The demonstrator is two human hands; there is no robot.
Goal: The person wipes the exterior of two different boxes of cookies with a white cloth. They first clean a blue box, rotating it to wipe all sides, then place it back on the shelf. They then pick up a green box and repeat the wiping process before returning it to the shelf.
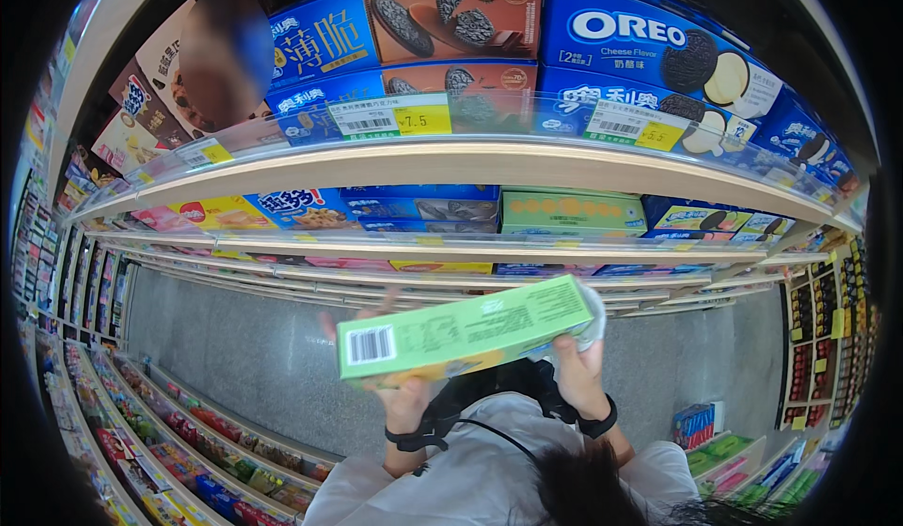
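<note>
A long light-green snack box [465, 325] with a barcode on one end is held tilted above the floor, in front of the shelves. At its left end, my left hand [405, 402] supports it from below, the thumb against the near side and blurred fingers showing behind. My right hand [582, 371] grips the right end, together with a whitish thing [595, 314] that is partly hidden behind the box; its kind is unclear. Both wrists wear black bands. Blue Oreo boxes [635, 39] and brown-and-blue thin-biscuit boxes [451, 18] are stacked on the upper shelf ahead.
The upper shelf edge [451, 166] with price tags spans the view. On the shelf below stand green boxes [573, 212] and other biscuit packs. Lower shelves sit beneath. Grey floor [247, 357] lies between these and snack racks [211, 448] behind me; a jar shelf [811, 343] stands right.
</note>
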